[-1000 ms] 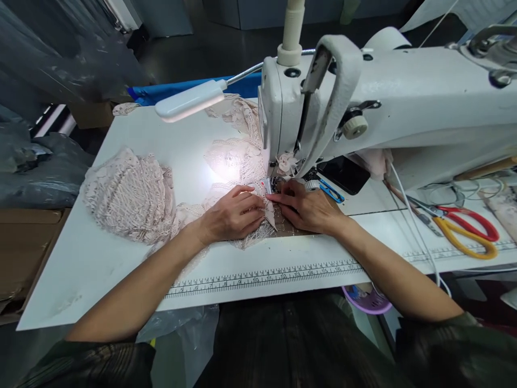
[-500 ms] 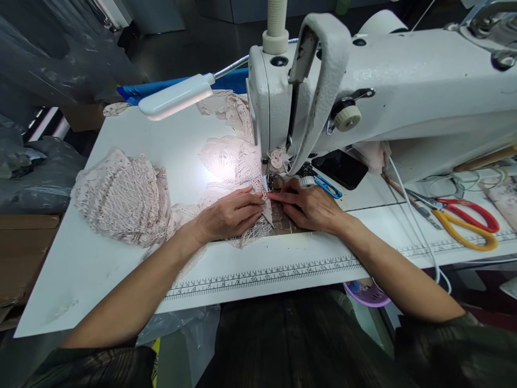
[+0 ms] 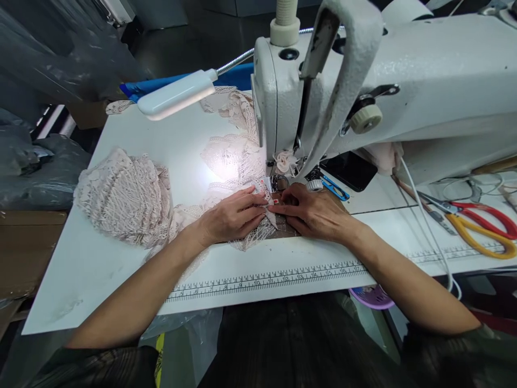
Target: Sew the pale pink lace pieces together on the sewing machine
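Note:
A white sewing machine (image 3: 388, 81) stands over the white table (image 3: 100, 264). Pale pink lace fabric (image 3: 230, 159) runs under its presser foot (image 3: 277, 180). My left hand (image 3: 232, 215) lies on the lace just left of the foot, fingers together and pressing the lace down. My right hand (image 3: 313, 213) is on the other side of the foot, its fingertips pinching the lace edge beside a small white tag with red marks (image 3: 264, 188). The two hands almost touch.
A heap of the same lace (image 3: 125, 196) lies at the left. A gooseneck lamp (image 3: 175, 99) lights the needle area. Blue thread snips (image 3: 333, 188) and a dark phone (image 3: 350, 171) lie behind my right hand. Red and yellow scissors (image 3: 480, 229) rest at the right. A printed ruler (image 3: 266, 283) runs along the front edge.
The view has shifted slightly. Both hands stay on the lace at the presser foot; my right fingers have curled in closer to the left hand.

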`<state>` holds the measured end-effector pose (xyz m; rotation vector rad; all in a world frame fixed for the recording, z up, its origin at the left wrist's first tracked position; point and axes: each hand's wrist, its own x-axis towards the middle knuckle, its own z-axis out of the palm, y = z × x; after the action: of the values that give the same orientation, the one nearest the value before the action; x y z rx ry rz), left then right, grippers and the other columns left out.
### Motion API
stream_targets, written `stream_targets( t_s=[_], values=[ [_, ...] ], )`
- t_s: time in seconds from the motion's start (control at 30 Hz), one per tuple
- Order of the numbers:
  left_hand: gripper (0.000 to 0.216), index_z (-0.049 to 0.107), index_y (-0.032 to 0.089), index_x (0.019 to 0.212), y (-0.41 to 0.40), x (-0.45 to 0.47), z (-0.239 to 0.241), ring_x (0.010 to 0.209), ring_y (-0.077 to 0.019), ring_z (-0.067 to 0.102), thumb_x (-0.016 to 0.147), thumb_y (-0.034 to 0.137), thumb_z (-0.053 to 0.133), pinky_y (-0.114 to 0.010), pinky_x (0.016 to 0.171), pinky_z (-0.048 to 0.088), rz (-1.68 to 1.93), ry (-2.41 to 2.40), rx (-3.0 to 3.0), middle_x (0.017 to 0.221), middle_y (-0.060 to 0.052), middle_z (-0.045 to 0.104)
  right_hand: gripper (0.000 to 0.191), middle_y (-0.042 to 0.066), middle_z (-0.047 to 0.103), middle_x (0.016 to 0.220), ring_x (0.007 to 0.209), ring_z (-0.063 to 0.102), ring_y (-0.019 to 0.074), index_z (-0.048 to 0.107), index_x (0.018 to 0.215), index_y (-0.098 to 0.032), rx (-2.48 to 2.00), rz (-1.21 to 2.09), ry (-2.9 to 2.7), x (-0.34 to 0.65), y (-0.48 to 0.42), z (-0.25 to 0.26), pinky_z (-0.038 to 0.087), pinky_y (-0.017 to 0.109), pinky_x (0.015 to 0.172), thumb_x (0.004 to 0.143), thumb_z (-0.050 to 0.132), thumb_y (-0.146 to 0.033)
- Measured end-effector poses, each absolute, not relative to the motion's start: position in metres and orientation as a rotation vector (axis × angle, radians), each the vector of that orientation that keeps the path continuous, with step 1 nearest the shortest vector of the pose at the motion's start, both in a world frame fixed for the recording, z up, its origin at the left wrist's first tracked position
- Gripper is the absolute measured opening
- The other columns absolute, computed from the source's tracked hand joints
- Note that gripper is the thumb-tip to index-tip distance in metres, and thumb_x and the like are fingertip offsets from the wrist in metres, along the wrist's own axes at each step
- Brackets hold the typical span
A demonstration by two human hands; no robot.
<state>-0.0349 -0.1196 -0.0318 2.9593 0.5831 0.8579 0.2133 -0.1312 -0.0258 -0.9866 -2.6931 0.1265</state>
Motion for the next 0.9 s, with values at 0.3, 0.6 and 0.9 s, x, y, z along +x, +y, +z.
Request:
stream_targets(
  t_s=[0.3, 0.6, 0.9],
  values=[
    [0.040, 0.058, 0.008, 0.118, -0.122, -0.032, -0.021, 0.091, -0.0286, 0.059, 0.092, 0.037, 0.049, -0.045, 0.072, 0.047, 0.484, 0.890, 3.133, 0.127, -0.021, 0.061, 0.030, 0.011, 0.058, 0.109, 0.094, 0.055, 0.0212, 0.068, 0.118, -0.028, -1.006, 0.116, -2.647, 0.208, -0.137, -0.028, 0.045, 0.030, 0.068, 0.092, 0.053, -0.026],
    [0.037, 0.061, 0.010, 0.114, -0.126, -0.033, -0.023, 0.089, -0.0265, 0.057, 0.092, 0.038, 0.048, -0.043, 0.074, 0.044, 0.495, 0.924, 3.169, 0.125, -0.018, 0.062, 0.032, 0.011, 0.058, 0.107, 0.091, 0.055, 0.0199, 0.068, 0.118, -0.025, -0.946, 0.144, -2.612, 0.208, -0.138, -0.031, 0.047, 0.032, 0.074, 0.091, 0.051, -0.022],
    [0.043, 0.057, 0.009, 0.122, -0.125, -0.032, -0.023, 0.092, -0.0282, 0.055, 0.094, 0.038, 0.045, -0.045, 0.076, 0.045, 0.435, 0.928, 3.116, 0.132, -0.020, 0.056, 0.031, 0.011, 0.057, 0.109, 0.089, 0.055, 0.0194, 0.066, 0.119, -0.027, -0.988, 0.118, -2.650, 0.208, -0.137, -0.031, 0.045, 0.030, 0.069, 0.092, 0.051, -0.025]
  ],
)
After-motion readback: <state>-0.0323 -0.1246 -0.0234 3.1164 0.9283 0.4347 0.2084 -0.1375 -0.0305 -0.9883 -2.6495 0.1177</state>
